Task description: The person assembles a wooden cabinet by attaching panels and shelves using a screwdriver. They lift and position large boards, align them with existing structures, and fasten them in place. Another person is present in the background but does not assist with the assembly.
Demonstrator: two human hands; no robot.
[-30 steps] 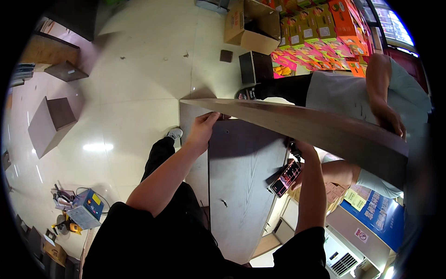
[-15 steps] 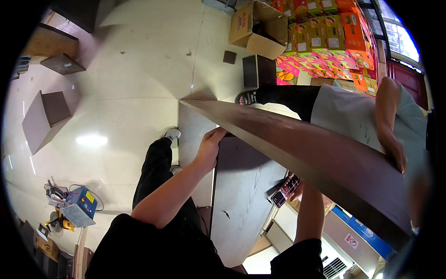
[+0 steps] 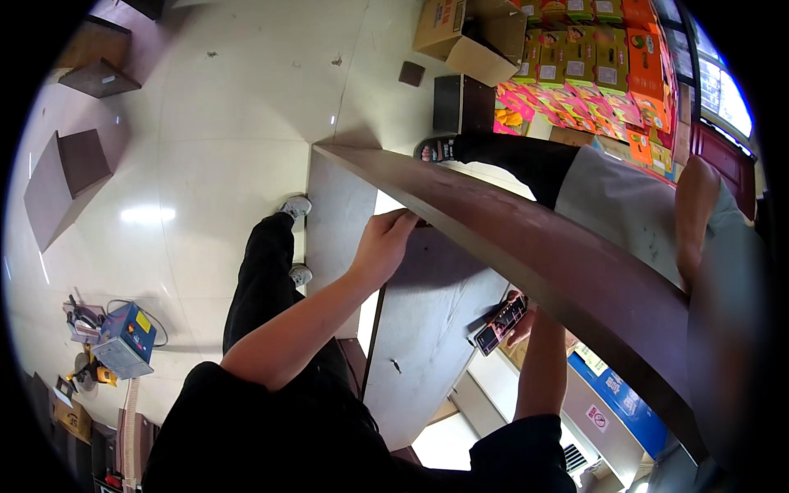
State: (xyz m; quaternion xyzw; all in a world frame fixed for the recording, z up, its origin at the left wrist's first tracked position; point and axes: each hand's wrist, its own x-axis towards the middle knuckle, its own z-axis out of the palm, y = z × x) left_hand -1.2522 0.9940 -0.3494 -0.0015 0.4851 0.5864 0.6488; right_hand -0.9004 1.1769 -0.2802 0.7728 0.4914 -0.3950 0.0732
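Observation:
A large brown wooden panel (image 3: 526,238) runs slantwise from the middle of the floor to the lower right, close to me. My left hand (image 3: 388,246) is closed at its near-side edge, with the fingertips partly hidden there. Just below that hand is a grey wood-grain board (image 3: 436,320) with a small metal fitting. My right hand (image 3: 521,327) grips a smartphone (image 3: 501,324) with a lit screen, under the panel's lower side. The panel's edge hides part of my right wrist.
Beyond the panel stands another person (image 3: 616,197) in a light shirt. Stacked colourful boxes (image 3: 575,74) and an open carton (image 3: 472,41) are at the far right. A blue machine (image 3: 127,337) sits on the floor at left, below a brown wooden unit (image 3: 66,189).
My view has shifted slightly. My left hand has slid a little rightward along the panel's edge. The phone stays in my right hand. The other person's forearm is now partly covered by a blurred shape.

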